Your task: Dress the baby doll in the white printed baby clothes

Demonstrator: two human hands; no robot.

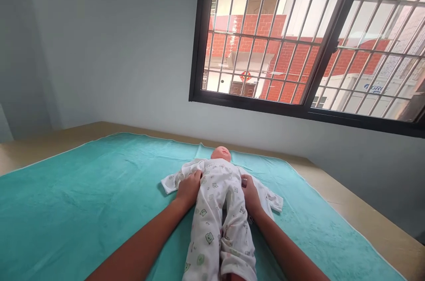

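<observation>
A baby doll lies on its back, its head at the far end. White baby pants with small printed animals cover its legs and reach high up its body. A white baby shirt spreads out beneath, sleeves stretched to both sides. At the left edge of the pants, my left hand has its fingers curled on the cloth near the waist. Opposite it, my right hand pinches the right side of the pants with bent fingers. The fingertips of both hands are partly hidden.
A turquoise sheet lies under the doll on a tan surface. Behind it rises a grey wall with a dark-framed, barred window.
</observation>
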